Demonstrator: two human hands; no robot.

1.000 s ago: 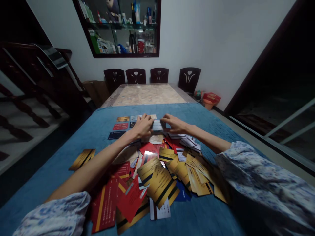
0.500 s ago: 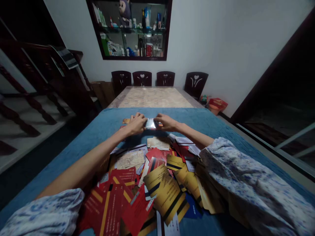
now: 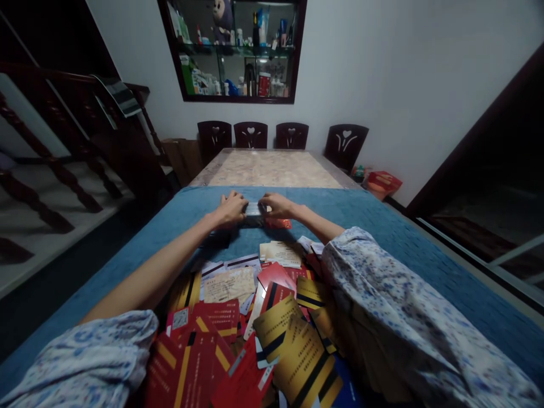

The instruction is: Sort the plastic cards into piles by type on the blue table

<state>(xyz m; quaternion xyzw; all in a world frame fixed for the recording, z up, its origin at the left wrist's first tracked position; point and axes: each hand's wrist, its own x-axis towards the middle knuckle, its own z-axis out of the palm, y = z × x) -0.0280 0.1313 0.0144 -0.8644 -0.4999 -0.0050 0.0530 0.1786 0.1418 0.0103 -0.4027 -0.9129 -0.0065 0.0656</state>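
A small pale, shiny stack of cards (image 3: 254, 209) rests between my two hands on the blue cloth. Its front edge looks layered, and its ends are hidden by my fingers. My left hand (image 3: 232, 209) is closed on the left end, fingers bent over it. From the other side, my right hand (image 3: 276, 205) grips the right end. Just below that hand lies an orange-red card (image 3: 279, 224). Nearer to me, between my forearms, spreads a heap of loose cards: red cards (image 3: 198, 368), gold cards (image 3: 304, 357) and a cream card (image 3: 229, 285).
A blue cloth (image 3: 170, 226) covers the near part of the table, with the marbled tabletop (image 3: 276, 167) beyond. Several dark chairs (image 3: 250, 135) stand at the far end, under a wall cabinet (image 3: 238, 101). A dark flat item (image 3: 215, 239) lies below my left wrist.
The shiny top of the stack has tilted, so its layered front edge now shows. My hands have moved slightly closer together. The view has shifted a little to the left.
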